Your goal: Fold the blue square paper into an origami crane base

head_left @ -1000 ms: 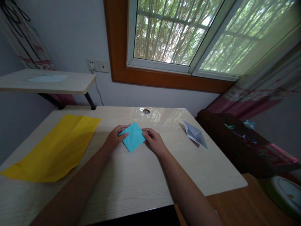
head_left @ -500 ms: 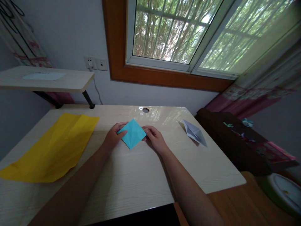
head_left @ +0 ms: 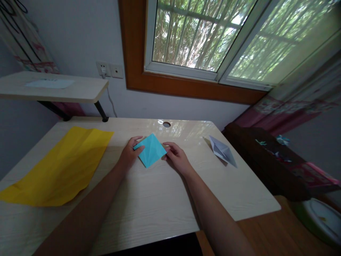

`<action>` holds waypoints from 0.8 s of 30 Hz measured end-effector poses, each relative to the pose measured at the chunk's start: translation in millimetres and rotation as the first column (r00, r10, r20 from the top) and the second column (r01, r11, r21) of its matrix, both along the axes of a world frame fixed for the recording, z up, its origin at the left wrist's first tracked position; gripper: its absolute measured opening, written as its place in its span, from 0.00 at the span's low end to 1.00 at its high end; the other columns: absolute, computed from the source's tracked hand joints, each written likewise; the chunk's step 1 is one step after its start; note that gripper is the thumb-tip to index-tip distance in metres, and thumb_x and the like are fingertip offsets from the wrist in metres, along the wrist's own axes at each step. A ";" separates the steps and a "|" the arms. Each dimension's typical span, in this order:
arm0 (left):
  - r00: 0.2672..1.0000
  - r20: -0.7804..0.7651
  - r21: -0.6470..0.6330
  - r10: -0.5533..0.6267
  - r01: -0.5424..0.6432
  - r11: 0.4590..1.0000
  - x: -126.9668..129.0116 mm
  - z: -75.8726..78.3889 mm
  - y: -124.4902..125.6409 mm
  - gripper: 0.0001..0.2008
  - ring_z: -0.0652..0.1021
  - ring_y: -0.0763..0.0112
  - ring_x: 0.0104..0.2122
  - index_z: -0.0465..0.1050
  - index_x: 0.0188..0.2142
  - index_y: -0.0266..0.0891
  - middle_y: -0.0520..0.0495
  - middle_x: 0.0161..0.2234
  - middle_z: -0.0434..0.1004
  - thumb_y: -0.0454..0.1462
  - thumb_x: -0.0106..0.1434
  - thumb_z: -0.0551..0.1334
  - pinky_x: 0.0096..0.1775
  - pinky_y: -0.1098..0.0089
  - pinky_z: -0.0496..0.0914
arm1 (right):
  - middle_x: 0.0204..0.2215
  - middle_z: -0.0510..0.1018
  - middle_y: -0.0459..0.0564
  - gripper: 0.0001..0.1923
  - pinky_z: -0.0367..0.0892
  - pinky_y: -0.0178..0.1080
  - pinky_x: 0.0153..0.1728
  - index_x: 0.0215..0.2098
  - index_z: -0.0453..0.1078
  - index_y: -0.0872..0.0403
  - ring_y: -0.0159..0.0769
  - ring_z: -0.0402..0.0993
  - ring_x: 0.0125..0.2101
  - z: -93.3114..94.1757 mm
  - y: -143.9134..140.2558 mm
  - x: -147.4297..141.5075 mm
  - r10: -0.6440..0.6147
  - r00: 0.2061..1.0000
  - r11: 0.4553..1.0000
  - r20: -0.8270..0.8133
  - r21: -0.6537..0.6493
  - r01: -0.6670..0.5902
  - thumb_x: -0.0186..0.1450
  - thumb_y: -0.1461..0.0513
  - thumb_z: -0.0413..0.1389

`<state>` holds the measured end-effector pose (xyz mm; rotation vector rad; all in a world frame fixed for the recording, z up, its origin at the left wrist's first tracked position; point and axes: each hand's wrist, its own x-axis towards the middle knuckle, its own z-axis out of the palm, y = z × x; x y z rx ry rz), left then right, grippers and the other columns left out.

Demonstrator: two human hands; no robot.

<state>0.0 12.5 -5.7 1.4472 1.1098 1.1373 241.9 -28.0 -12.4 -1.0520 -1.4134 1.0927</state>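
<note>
A pale wood-grain counter [head_left: 149, 209] carries three papers. The folded blue paper [head_left: 150, 150] lies just before the round cable hole [head_left: 166, 124]. A large yellow sheet [head_left: 61, 165] lies well left of the hole, a white folded paper [head_left: 222, 150] to its right.

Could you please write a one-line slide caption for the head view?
Left hand and right hand pinch opposite corners of a blue paper on a table, between a yellow sheet and a white origami.

Single head-worn view, angled forward and down over the desk [head_left: 149, 199] at arm's length. It faces the window [head_left: 202, 35].
</note>
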 end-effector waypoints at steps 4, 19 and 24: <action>1.000 -0.029 0.016 0.010 -0.009 1.000 -0.5 -2.5 1.5 0.26 0.74 0.69 0.33 0.67 0.58 0.39 0.50 0.36 0.72 0.42 0.61 0.64 0.35 0.70 0.68 | 0.30 0.74 0.44 0.20 0.70 0.37 0.35 0.56 0.69 0.49 0.31 0.73 0.28 0.8 -1.9 -1.0 0.032 0.999 0.999 0.019 0.027 -0.033 0.68 0.52 0.57; 0.997 -0.047 0.018 -0.063 0.063 0.998 -0.2 -0.7 -1.9 0.30 0.75 0.70 0.33 0.64 0.60 0.40 0.50 0.37 0.74 0.42 0.60 0.66 0.35 0.71 0.68 | 0.43 0.81 0.52 0.17 0.70 0.41 0.43 0.53 0.77 0.47 0.37 0.76 0.39 10.9 -4.7 1.0 0.157 0.933 0.964 0.323 0.157 -0.216 0.66 0.60 0.61; 0.995 0.020 -0.014 -0.093 0.094 0.996 -0.3 3.7 -3.8 0.35 0.74 0.72 0.30 0.61 0.62 0.39 0.52 0.36 0.74 0.41 0.57 0.68 0.33 0.73 0.67 | 0.44 0.83 0.51 0.17 0.71 0.41 0.43 0.50 0.78 0.47 0.38 0.78 0.40 10.4 -5.1 -1.0 0.166 0.942 0.974 0.293 0.103 -0.204 0.63 0.61 0.63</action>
